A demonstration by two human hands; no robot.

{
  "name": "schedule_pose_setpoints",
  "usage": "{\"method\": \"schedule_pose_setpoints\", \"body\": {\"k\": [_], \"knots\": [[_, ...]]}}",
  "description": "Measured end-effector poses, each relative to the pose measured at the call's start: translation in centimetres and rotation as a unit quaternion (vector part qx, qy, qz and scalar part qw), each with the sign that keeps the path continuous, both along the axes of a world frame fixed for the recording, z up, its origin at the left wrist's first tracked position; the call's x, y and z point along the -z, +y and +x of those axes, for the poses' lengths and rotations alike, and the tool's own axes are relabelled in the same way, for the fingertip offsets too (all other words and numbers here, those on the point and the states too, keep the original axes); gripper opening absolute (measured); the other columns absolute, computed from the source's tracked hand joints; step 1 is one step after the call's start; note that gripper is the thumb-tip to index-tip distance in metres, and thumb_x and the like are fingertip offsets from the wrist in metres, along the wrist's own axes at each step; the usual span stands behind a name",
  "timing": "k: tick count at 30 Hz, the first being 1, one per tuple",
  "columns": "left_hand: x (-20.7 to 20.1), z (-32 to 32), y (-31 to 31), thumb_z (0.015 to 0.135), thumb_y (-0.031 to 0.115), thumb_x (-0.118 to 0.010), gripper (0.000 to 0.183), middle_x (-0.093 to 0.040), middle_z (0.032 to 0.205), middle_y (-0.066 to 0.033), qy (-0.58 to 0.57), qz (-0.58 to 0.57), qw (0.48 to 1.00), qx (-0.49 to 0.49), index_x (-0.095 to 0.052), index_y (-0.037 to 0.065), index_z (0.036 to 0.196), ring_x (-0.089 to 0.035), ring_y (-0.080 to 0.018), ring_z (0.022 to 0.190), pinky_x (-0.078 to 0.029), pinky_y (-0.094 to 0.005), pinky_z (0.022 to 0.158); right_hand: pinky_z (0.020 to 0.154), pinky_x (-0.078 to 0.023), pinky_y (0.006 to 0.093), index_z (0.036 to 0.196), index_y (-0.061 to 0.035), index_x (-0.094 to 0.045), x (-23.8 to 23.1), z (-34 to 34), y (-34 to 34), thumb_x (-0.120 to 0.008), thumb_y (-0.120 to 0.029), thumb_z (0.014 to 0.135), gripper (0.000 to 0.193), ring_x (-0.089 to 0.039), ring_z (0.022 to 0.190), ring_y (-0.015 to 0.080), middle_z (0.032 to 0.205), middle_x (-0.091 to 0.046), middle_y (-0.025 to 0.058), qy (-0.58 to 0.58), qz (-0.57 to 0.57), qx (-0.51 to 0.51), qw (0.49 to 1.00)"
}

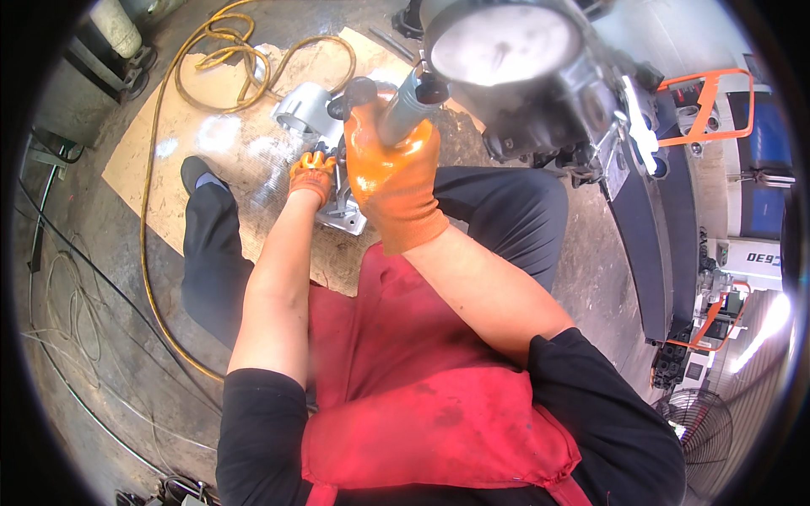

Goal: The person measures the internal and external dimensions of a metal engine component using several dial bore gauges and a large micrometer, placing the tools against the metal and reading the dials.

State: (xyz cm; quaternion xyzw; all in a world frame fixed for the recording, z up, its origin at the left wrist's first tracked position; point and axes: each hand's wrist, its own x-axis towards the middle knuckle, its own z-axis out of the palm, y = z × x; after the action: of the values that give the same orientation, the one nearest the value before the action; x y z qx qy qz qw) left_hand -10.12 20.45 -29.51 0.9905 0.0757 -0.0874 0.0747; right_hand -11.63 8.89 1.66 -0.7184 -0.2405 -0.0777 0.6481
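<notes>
My right hand (pixel 395 173), in an orange coated glove, is raised in front of me. Its fingers wrap round a grey cylinder (pixel 411 105) with a dark opening at the upper end; its exact kind cannot be made out. A round black piece (pixel 363 90) shows beside the thumb side of that glove. Lower down, my left hand (pixel 312 174), also gloved in orange, has its fingers curled at a grey metal part with a flat plate (pixel 344 221), standing on a cardboard sheet (pixel 135 173). A silvery metal ring-shaped housing (pixel 305 112) sits just beyond the left hand.
A yellow hose (pixel 150 211) loops over the cardboard and floor at left. Large dark machinery with a round pale face (pixel 506 46) stands close at upper right. Thin cables (pixel 84 295) lie at far left. Orange-framed equipment (pixel 709 105) and a fan (pixel 699 422) are at right.
</notes>
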Motion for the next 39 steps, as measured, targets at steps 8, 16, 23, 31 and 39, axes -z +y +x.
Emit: {"method": "schedule_pose_setpoints", "body": {"k": [8, 16, 23, 31, 39], "knots": [[0.1, 0.3, 0.1, 0.098, 0.021, -0.045, 0.033, -0.056, 0.127, -0.0052, 0.006, -0.024, 1.0, 0.005, -0.059, 0.023, 0.128, -0.051, -0.0251, 0.123, -0.043, -0.0399, 0.101, 0.061, -0.044, 0.0294, 0.094, 0.0003, -0.065, -0.1, 0.1, -0.3, -0.066, -0.003, 0.089, 0.007, -0.056, 0.064, 0.0136, 0.072, -0.06, 0.0051, -0.034, -0.025, -0.02, 0.999], [-1.9, -0.2, 0.1, 0.098, 0.02, -0.045, 0.033, -0.056, 0.128, -0.0058, -0.016, -0.112, 0.992, -0.058, -0.059, 0.022, 0.127, -0.052, -0.0263, 0.123, -0.046, -0.0409, 0.099, 0.057, -0.044, 0.0268, 0.086, 0.0051, -0.063, -0.1, -0.1, 0.2, -0.065, -0.006, 0.091, 0.013, -0.055, 0.062, 0.0083, 0.071, -0.061, 0.0013, 0.062, 0.036, -0.017, 0.997], [-2.9, -0.2, 0.0, 0.083, 0.022, -0.064, 0.05, -0.056, 0.127, -0.0144, -0.048, -0.119, 0.985, -0.118, -0.053, 0.015, 0.131, -0.053, -0.0351, 0.124, -0.046, -0.0432, 0.102, 0.055, -0.046, 0.0264, 0.103, 0.0029, -0.06, -0.6, -0.2, -1.0, -0.063, 0.001, 0.091, 0.013, -0.056, 0.061, 0.0114, 0.076, -0.06, 0.0044, 0.044, 0.086, -0.04, 0.995], [-2.9, 1.1, 4.5, 0.083, 0.019, -0.062, 0.051, -0.061, 0.13, -0.0222, -0.26, -0.412, 0.797, -0.357, -0.056, 0.002, 0.131, -0.057, -0.0329, 0.124, -0.045, -0.0371, 0.104, 0.056, -0.046, 0.0263, 0.109, -0.0031, -0.057, -6.8, 2.1, -6.4, -0.062, -0.002, 0.094, 0.015, -0.055, 0.068, 0.0108, 0.082, -0.056, 0.0015, 0.077, 0.272, -0.11, 0.953], [-22.5, -4.6, -8.7, 0.079, 0.018, -0.069, 0.058, -0.06, 0.123, -0.0236, -0.424, -0.305, 0.848, 0.092, -0.053, -0.002, 0.131, -0.058, -0.0385, 0.113, -0.047, -0.0463, 0.1, 0.062, -0.036, 0.0243, 0.091, -0.0112, -0.053, -11.2, 3.0, -14.1, -0.056, -0.022, 0.098, 0.014, -0.039, 0.069, 0.0085, 0.076, -0.04, -0.0068, 0.114, 0.275, 0.124, 0.947]]}}
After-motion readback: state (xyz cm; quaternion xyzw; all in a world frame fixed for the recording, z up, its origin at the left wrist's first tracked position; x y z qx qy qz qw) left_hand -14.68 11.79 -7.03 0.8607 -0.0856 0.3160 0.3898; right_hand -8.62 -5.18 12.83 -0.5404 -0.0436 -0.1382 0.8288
